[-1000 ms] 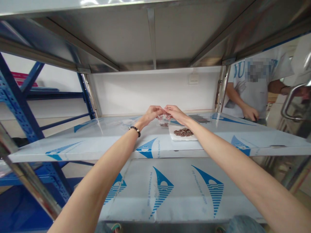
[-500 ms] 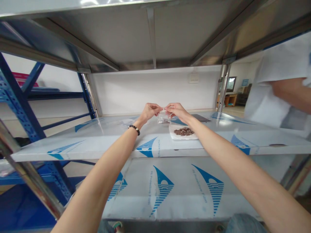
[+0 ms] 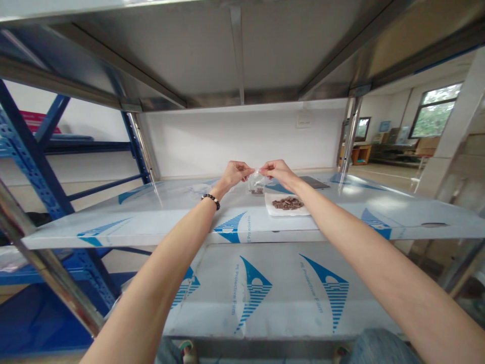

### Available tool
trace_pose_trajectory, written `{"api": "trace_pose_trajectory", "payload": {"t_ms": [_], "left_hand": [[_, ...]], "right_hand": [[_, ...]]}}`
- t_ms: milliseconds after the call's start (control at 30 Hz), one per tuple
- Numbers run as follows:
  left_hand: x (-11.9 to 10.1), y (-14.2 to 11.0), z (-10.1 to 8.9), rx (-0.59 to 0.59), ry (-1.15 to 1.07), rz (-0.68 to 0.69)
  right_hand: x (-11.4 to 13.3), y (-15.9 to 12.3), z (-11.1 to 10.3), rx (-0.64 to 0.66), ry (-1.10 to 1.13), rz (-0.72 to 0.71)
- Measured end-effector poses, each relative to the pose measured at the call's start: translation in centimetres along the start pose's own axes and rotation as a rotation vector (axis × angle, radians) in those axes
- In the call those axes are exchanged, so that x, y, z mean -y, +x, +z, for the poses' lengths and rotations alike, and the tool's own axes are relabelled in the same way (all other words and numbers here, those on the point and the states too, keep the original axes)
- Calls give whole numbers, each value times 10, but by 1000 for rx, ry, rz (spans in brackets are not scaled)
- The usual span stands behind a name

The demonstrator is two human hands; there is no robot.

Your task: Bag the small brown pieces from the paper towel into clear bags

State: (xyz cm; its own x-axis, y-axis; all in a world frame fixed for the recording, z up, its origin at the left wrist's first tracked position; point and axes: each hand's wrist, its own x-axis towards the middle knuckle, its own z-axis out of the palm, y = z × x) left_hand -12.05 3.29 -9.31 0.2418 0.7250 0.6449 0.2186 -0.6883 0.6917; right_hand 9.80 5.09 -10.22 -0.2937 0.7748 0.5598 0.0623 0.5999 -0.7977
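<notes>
My left hand (image 3: pixel 235 174) and my right hand (image 3: pixel 278 172) are raised over the shelf, and their fingertips pinch opposite sides of the top of a small clear plastic bag (image 3: pixel 257 181). A few brown pieces (image 3: pixel 256 191) lie at the bottom of the bag. Just below my right hand, a pile of brown beans or capsules (image 3: pixel 288 203) rests on a white paper sheet (image 3: pixel 287 211). A dark beaded bracelet (image 3: pixel 210 200) circles my left wrist.
A flat dark slab (image 3: pixel 312 182) lies behind the paper on the film-covered steel shelf (image 3: pixel 151 222). A steel shelf (image 3: pixel 235 55) runs overhead, and a lower shelf (image 3: pixel 280 288) sits beneath. A blue metal rack (image 3: pixel 26 146) stands at left.
The person in the white T-shirt has moved out of view to the right, uncovering a window and room. My hands have drawn slightly apart, stretching the bag's top.
</notes>
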Motion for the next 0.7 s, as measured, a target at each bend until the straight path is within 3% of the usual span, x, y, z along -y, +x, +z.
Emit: {"api": "trace_pose_trajectory", "payload": {"t_ms": [400,700], "left_hand": [[12,5,2,-66,47,3],[5,1,0,-179,-105,-62]], "right_hand": [[2,-2,4,-51,-3,37],[1,0,1,-83,39,14]]}}
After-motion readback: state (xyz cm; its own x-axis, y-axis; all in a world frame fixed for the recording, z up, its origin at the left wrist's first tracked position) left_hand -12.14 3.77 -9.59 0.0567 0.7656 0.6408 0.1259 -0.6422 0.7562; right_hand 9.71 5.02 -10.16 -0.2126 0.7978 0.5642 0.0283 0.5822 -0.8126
